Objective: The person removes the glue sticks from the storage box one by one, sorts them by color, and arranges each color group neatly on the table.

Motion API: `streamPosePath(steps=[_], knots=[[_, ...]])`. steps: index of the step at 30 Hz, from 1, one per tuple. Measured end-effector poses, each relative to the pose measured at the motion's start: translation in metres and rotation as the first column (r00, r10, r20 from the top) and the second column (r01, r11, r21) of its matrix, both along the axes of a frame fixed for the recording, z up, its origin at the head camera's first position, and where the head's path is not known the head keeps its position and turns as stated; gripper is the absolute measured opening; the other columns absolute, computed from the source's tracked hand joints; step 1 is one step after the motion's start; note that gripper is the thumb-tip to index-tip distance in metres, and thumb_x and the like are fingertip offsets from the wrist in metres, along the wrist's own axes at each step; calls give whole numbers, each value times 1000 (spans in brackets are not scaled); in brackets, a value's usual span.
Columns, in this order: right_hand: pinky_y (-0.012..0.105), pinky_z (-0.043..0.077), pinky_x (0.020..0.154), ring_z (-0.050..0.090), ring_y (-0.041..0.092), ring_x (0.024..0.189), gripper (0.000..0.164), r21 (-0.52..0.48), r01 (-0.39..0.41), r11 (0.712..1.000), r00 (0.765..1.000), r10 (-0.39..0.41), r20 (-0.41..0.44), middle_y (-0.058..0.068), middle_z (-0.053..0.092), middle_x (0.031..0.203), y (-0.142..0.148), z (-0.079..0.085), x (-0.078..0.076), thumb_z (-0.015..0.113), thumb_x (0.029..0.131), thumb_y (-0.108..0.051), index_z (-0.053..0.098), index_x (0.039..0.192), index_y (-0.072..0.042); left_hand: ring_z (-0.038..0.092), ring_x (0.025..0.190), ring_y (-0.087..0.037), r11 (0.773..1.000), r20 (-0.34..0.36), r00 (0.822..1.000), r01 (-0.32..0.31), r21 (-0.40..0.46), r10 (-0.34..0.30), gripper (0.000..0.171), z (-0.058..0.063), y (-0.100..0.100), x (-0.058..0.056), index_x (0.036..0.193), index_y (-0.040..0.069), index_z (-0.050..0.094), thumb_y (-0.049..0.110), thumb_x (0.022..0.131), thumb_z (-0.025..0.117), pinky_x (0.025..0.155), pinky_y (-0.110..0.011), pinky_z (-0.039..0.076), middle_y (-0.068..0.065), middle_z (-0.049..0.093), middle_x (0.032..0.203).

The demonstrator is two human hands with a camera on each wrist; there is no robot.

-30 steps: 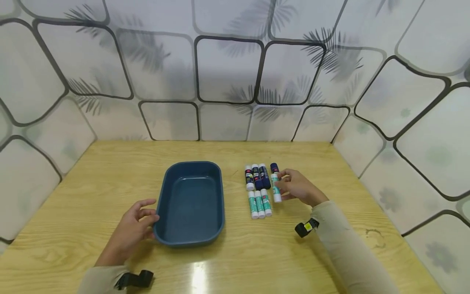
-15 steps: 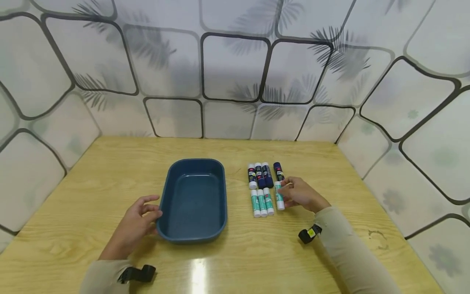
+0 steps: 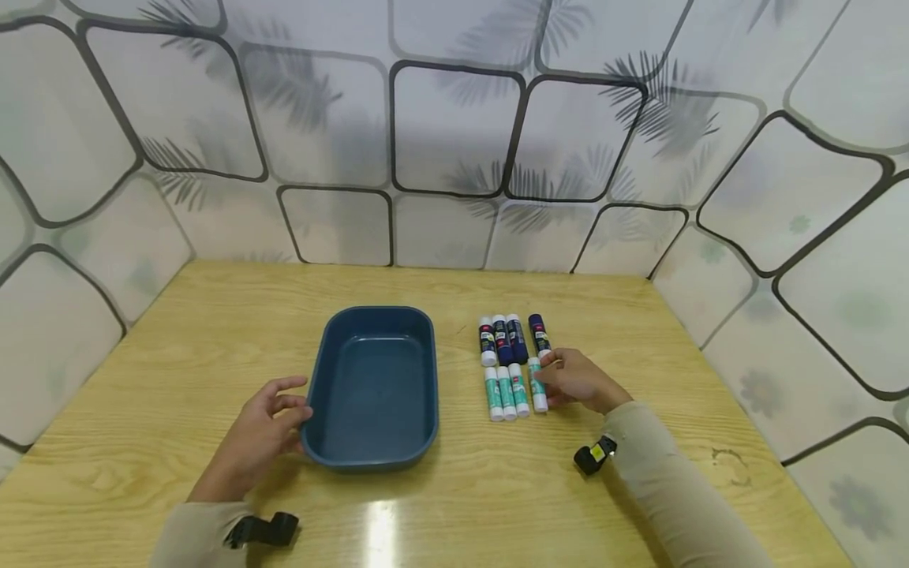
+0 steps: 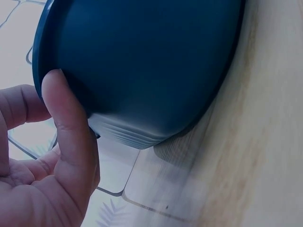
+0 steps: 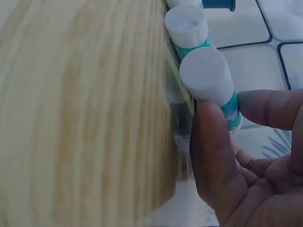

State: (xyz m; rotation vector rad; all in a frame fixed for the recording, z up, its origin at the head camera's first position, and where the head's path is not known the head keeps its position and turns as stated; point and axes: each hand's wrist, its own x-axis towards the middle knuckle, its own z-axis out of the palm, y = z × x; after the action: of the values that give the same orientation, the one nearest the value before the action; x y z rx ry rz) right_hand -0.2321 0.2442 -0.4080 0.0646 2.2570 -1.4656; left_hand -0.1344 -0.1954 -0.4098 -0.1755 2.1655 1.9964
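Observation:
On the right side of the wooden table, my right hand (image 3: pixel 578 380) pinches a teal-and-white glue stick (image 3: pixel 537 390) between thumb and fingers. In the right wrist view, the white end of this glue stick (image 5: pixel 204 74) faces the camera, low by the tabletop. To its left lie three teal glue sticks (image 3: pixel 506 393) side by side. Behind them is a row of three navy glue sticks (image 3: pixel 503 341), and a single navy glue stick (image 3: pixel 539 334) lies just beyond my right fingertips. My left hand (image 3: pixel 257 438) touches the dark blue plastic tub (image 3: pixel 376 461), fingers relaxed, thumb against its outer wall.
The tub stands left of centre on the wooden table (image 3: pixel 483 489) with nothing inside. Patterned panels (image 3: pixel 447 134) enclose the table at the back and both sides. A black wrist camera (image 3: pixel 595 455) is strapped at the right sleeve.
My right hand has brought the teal glue stick toward me and down, beside the teal row, uncovering more of the single navy one. My left hand stays at the tub.

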Motion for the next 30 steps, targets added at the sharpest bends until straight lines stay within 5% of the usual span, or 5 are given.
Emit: streamPosePath(steps=[30], knots=[[34,55,63,61,22,74,30,125,-4,992,1000,4,2,16,59,96,-5,-9,-7,60,95,-11,49,117,4,61,77,-18,1000,2,1000,2,0,-2,53,-2,0,-1,146,0,27,-1,97,49,63,-35,55,-16,46,110]])
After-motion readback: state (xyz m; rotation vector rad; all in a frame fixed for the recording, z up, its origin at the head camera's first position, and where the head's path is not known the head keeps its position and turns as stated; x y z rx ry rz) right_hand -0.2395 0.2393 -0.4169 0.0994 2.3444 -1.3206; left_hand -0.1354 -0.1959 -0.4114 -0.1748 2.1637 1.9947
